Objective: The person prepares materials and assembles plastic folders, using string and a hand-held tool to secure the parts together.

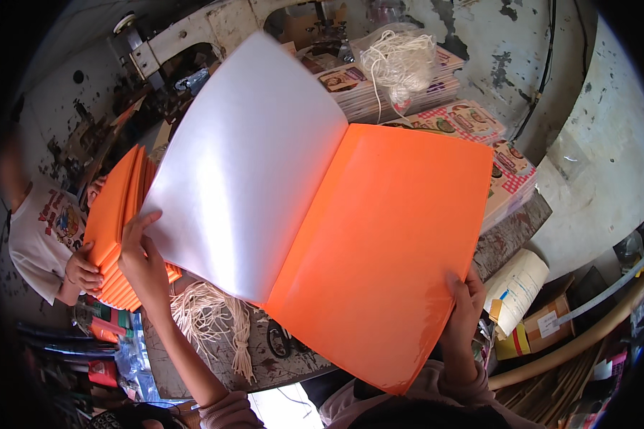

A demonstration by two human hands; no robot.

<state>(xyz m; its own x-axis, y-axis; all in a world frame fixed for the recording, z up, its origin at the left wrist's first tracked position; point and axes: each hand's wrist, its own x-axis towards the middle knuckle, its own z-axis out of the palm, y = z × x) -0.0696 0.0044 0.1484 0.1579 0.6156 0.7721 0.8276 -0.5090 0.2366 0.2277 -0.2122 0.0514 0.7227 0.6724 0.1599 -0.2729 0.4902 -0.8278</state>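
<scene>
An opened orange folder (386,236) spans the middle of the view, tilted above the table. Its left side is a shiny whitish plastic cover (243,164). My left hand (142,254) pinches that cover by its lower left edge. On the opposite side, my right hand (466,304) grips the orange edge, thumb on the front and fingers mostly hidden behind. Just left of my left hand stands a stack of orange folders (114,229), which another person's hands (84,269) hold. A bundle of white cords (215,314) lies on the table below the folder.
Black scissors handles (279,339) show under the folder on the worn table (275,370). Behind are stacks of printed booklets (472,121), a bag of white string (401,64) and a pale machine (186,36). A white roll (519,289) and cardboard box (551,322) stand at right.
</scene>
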